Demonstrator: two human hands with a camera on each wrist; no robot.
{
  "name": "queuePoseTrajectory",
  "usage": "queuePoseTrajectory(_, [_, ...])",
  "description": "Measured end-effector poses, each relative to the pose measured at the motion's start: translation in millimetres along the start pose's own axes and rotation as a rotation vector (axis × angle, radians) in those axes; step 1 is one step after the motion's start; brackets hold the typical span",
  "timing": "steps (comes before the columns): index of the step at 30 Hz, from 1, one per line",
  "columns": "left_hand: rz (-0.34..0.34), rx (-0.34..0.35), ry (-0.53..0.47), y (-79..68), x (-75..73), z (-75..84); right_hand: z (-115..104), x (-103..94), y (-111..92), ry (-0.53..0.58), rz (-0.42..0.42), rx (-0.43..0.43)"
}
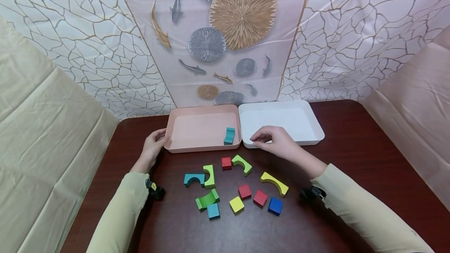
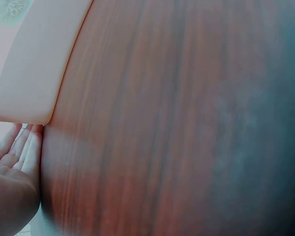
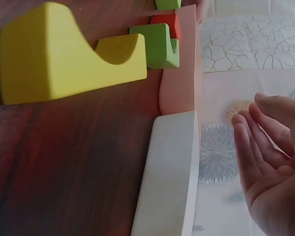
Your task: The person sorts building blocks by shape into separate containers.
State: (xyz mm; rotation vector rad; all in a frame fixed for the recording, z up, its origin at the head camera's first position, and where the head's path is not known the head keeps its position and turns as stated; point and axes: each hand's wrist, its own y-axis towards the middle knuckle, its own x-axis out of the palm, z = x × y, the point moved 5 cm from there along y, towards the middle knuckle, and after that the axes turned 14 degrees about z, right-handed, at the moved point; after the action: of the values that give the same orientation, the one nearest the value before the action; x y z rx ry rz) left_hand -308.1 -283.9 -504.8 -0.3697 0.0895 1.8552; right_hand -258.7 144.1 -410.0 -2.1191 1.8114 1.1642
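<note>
My left hand [image 1: 152, 146] is at the left side of a pink tray [image 1: 197, 148], its fairly straight fingers touching the outer wall. In the left wrist view, those fingers [image 2: 32, 142] lie against the tray's end. A teal curved block [image 1: 229, 136] stands inside the tray at its right. My right hand [image 1: 275, 141] hovers over the front left of a white tray [image 1: 281, 122], fingers loosely bent and holding nothing. The right wrist view shows a gap between its thumb and fingers. Nearest to it on the table is a yellow arch block [image 1: 274, 183].
Before the trays lie red cubes [image 1: 245, 191], a blue cube [image 1: 275, 206], a yellow cube [image 1: 236, 205], a teal cube [image 1: 213, 211], green arch blocks [image 1: 207, 200] and a teal arch block [image 1: 194, 178]. A patterned cloth [image 1: 207, 69] hangs behind the dark wooden table [image 1: 168, 221].
</note>
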Motion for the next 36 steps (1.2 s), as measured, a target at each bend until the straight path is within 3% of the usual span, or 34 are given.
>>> queuePoseTrajectory(18, [-0.004,-0.024,0.01,2.0,0.1,0.6,19.7,-10.7,-32.4,-0.001,-0.018,0.053])
queuePoseTrajectory(36, [0.011,0.008,0.051,-3.1,-0.1,-0.2,39.8,-3.6,-62.0,-0.001,-0.023,0.07])
